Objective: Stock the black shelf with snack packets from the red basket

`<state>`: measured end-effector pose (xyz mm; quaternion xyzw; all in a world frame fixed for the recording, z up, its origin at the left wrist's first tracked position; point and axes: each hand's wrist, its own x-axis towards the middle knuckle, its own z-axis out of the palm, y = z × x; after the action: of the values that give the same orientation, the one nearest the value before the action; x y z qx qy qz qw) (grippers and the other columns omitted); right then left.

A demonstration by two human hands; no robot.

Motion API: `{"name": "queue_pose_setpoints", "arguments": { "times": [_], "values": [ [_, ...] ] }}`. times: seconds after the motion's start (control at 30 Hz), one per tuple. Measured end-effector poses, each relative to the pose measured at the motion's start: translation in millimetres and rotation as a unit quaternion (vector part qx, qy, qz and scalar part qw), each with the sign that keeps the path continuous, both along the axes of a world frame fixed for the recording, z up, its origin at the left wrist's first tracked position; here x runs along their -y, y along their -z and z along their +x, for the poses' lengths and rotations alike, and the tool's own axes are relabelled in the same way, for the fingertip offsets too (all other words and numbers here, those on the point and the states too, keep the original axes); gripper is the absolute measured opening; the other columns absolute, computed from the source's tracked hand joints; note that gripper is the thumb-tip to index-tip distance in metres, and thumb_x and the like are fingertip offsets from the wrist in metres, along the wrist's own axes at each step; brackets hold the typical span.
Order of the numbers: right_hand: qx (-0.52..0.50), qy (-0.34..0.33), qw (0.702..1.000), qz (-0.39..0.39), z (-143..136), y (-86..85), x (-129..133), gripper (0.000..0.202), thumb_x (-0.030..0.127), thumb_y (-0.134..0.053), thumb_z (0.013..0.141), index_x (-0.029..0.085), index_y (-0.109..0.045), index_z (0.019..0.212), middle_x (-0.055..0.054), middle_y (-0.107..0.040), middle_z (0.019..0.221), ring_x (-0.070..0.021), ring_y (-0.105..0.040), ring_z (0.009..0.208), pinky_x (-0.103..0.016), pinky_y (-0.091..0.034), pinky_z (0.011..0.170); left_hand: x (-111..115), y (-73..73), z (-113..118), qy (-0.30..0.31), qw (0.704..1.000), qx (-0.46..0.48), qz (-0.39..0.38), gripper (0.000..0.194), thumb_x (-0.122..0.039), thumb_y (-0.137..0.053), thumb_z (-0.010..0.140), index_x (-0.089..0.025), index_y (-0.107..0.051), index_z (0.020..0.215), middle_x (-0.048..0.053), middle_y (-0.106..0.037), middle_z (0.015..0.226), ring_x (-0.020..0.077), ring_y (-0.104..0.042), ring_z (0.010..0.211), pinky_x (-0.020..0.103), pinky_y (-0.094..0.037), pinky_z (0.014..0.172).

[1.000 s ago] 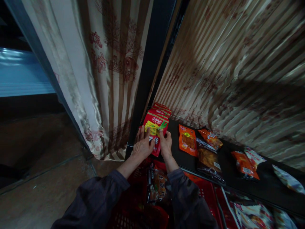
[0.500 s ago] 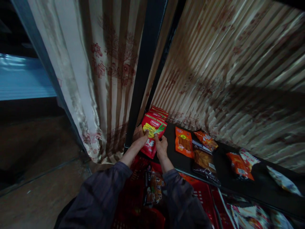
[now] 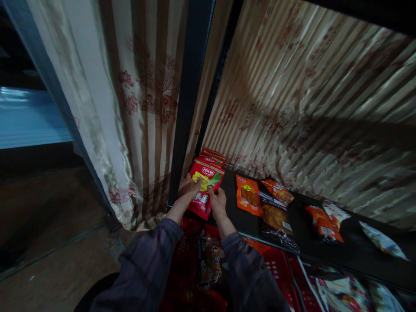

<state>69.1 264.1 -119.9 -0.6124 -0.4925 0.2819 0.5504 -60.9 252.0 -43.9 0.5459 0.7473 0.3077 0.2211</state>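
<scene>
Both hands hold a red snack packet point(image 3: 208, 172) with a yellow and green picture, at the left end of the dark shelf point(image 3: 231, 189). My left hand point(image 3: 188, 187) grips its left edge, thumb on the front. On the right edge, my right hand point(image 3: 217, 199) is closed with its thumb over the front; the other fingertips are partly hidden. More red packets point(image 3: 212, 153) of the same look stand just behind it. Right of my hands lies an orange packet point(image 3: 248, 195) beside a brown packet point(image 3: 276, 219).
A red basket point(image 3: 273, 264) with a dark packet point(image 3: 209, 260) in it stands below the shelf's front edge. A dark post point(image 3: 190, 86) rises left of the packets. Striped curtain point(image 3: 292, 95) hangs behind. Farther right lie more packets point(image 3: 325, 223).
The view has shifted slightly, so the shelf and its packets sit a little further left. Both hands keep their hold on the red packet, which has barely moved against the shelf.
</scene>
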Motion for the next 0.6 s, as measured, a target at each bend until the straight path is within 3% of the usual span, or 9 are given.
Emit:
{"name": "queue_pose_setpoints", "arguments": {
  "times": [0.27,0.43,0.6],
  "values": [
    [-0.001,0.003,1.0,-0.007,-1.9,-1.5,-2.9,0.031,0.051,-0.06,0.075,0.02,-0.065,0.081,-0.002,-0.07,0.077,-0.02,-0.063,0.074,-0.028,-0.046,0.066,3.3,-1.1,1.1,-0.007,1.0,-0.009,-0.028,0.048,-0.047,-0.045,0.092,-0.016,-0.05,0.127,0.018,-0.069,0.118,0.0286,-0.065,0.112,0.037,-0.048,0.09],
    [0.035,0.009,0.999,-0.007,0.7,-4.6,-2.6,0.03,0.051,-0.057,0.08,0.021,-0.062,0.082,-0.003,-0.07,0.076,-0.0209,-0.064,0.074,-0.028,-0.047,0.066,-1.3,-4.2,-2.2,-0.006,0.998,0.049,-0.037,0.05,-0.049,-0.044,0.092,-0.02,-0.046,0.133,0.014,-0.067,0.124,0.026,-0.064,0.114,0.034,-0.047,0.091],
    [0.063,0.021,0.998,0.013,0.1,-4.7,-4.5,0.03,0.049,-0.05,0.085,0.021,-0.062,0.085,-0.004,-0.07,0.08,-0.0216,-0.064,0.079,-0.029,-0.047,0.069,-8.3,-10.0,-3.0,-0.016,0.997,0.068,-0.04,0.043,-0.046,-0.04,0.094,-0.021,-0.053,0.126,0.013,-0.068,0.124,0.0254,-0.065,0.113,0.034,-0.049,0.09]
  ]
}}
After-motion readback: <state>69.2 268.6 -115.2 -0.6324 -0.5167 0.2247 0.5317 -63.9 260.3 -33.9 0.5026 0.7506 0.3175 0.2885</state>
